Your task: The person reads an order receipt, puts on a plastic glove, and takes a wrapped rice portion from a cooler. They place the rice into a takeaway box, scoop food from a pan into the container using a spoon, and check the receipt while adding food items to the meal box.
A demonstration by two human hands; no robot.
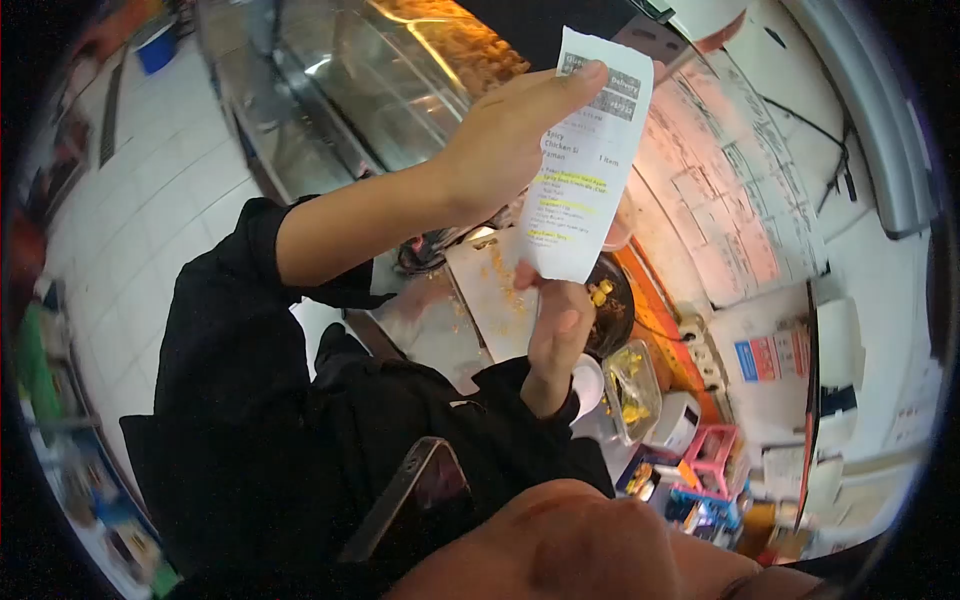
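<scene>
I've got a printed receipt (585, 190) pinched at its far end in my left hand (515, 135), up above the crumby white board (487, 318); my right hand (560, 328) is at the near end, but honestly can't tell if it's gripping or just touching. If my left thumb slackens, the paper could flop onto crumbs or into the dark pan (622, 320) on the right.

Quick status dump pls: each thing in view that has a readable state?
Receipt: printed, partly highlighted yellow, in hand
Left hand: gripping receipt, thumb in front
Right hand: at receipt's bottom edge, appears to pinch it
White board: strewn with orange crumbs
Dark pan: partly hidden, yellow pieces inside
Clear container: yellow contents, lid unclear
Brown food pieces: heaped, warmly lit
</scene>
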